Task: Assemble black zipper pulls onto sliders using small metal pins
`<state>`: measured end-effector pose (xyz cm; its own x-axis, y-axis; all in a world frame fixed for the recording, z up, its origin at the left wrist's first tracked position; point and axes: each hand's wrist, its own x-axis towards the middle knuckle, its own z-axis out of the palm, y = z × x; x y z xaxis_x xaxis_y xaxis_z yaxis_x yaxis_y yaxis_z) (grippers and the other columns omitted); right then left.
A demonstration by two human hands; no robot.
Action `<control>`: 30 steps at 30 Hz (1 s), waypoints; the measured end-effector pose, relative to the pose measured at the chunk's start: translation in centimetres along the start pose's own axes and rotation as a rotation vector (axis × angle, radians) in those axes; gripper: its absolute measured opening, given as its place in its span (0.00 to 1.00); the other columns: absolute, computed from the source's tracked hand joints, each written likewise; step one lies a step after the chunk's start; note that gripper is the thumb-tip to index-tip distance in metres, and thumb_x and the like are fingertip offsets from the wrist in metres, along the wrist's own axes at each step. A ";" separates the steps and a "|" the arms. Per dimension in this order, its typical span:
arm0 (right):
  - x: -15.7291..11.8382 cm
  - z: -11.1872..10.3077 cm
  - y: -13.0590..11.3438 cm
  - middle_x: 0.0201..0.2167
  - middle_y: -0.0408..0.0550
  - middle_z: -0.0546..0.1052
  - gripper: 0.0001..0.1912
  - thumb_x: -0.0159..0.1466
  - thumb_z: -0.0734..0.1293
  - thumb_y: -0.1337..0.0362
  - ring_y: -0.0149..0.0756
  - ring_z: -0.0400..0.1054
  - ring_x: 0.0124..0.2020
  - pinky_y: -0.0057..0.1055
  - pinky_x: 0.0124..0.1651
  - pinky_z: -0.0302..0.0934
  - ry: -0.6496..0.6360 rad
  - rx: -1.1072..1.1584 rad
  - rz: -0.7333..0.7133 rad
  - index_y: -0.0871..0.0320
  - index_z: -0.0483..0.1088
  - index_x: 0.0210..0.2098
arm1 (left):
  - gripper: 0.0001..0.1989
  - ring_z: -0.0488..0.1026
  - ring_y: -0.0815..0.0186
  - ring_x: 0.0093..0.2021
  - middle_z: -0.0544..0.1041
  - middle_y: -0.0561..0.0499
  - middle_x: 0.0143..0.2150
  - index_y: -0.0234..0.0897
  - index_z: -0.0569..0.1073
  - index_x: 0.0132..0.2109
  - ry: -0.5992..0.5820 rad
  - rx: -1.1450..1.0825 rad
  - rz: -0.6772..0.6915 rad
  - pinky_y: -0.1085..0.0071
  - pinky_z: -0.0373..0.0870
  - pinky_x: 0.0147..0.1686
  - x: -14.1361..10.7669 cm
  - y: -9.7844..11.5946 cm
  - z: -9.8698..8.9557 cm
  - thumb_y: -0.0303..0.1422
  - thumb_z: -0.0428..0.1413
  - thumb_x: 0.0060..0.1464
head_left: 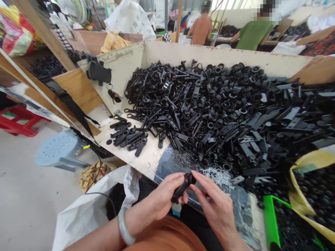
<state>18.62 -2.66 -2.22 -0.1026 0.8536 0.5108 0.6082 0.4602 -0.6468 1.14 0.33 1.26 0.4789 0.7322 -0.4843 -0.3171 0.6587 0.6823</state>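
Left hand: our left hand (163, 198) is curled around a black plastic part (181, 189); the thumb and the fingers are closed on its lower half, so the hand is mostly closed, not flat.
Right hand: our right hand (214, 205) is half open, with the fingers stretched long; the fingertips touch the upper, round end of the same part, but we cannot tell if they pinch it or only rest on it.
Black plastic part: it is long and narrow, tilted, with its round end up and to the right; it is between our two hands, just in front of the near edge of the table, above our lap.
Bracelet: a pale bangle (124, 228) sits on our left wrist.
Pile: a very big heap of black parts (225, 115) covers most of the table, well apart from our hands.
Small group: a few flat black arms (129, 136) lie separately on the bare board at the left side of the heap.
Pins: a small scatter of thin silver pins (218, 176) lies near the table edge, just behind our right fingers.
Table: a pale board with low walls (167, 52) around the heap.
White sack: an open white sack (89, 212) is under the table, left of our left arm.
Yellow bag: a yellow bag (311, 164) with black round pieces is at the far right.
Other people: two persons, one in an orange shirt (201, 29) and one in a green shirt (255, 35), are behind the table wall.
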 end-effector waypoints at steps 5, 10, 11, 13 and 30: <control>0.3 -0.4 0.0 0.52 0.51 0.82 0.19 0.70 0.67 0.70 0.40 0.79 0.50 0.34 0.52 0.76 -0.053 0.014 -0.065 0.51 0.74 0.58 | 0.15 0.64 0.71 0.25 0.68 0.54 0.27 0.34 0.76 0.39 0.005 0.008 -0.018 0.72 0.56 0.28 0.2 -0.2 -0.2 0.44 0.60 0.58; 0.4 -0.4 -0.5 0.52 0.49 0.82 0.21 0.69 0.67 0.71 0.40 0.80 0.49 0.33 0.53 0.76 -0.035 -0.012 -0.077 0.51 0.74 0.60 | 0.19 0.64 0.69 0.26 0.69 0.54 0.26 0.34 0.74 0.39 0.020 0.077 0.015 0.71 0.57 0.29 0.3 -0.8 -0.5 0.49 0.60 0.57; 0.4 -0.4 -0.6 0.52 0.49 0.82 0.22 0.68 0.68 0.72 0.40 0.80 0.49 0.32 0.53 0.76 -0.030 -0.019 -0.087 0.51 0.74 0.60 | 0.20 0.65 0.69 0.27 0.69 0.53 0.27 0.34 0.74 0.39 0.033 0.089 0.020 0.70 0.58 0.29 0.3 -0.9 -0.6 0.49 0.60 0.57; 0.4 -0.4 -0.7 0.52 0.49 0.82 0.23 0.68 0.68 0.72 0.39 0.80 0.48 0.32 0.53 0.76 -0.025 -0.038 -0.101 0.50 0.74 0.61 | 0.20 0.65 0.69 0.28 0.70 0.53 0.28 0.34 0.74 0.40 0.053 0.112 0.029 0.70 0.59 0.30 0.2 -1.0 -0.6 0.50 0.60 0.56; 0.0 -0.9 -1.4 0.44 0.50 0.81 0.20 0.69 0.67 0.53 0.35 0.77 0.33 0.27 0.35 0.74 -0.091 0.537 0.419 0.48 0.76 0.58 | 0.13 0.65 0.69 0.29 0.71 0.54 0.29 0.37 0.75 0.51 -0.124 0.668 0.219 0.74 0.60 0.30 -1.4 0.8 -0.3 0.37 0.53 0.66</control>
<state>18.50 -3.56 -0.83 -0.0240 0.9923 0.1216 0.1394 0.1238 -0.9825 0.00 -0.10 2.36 0.5635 0.7844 -0.2590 0.1338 0.2227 0.9657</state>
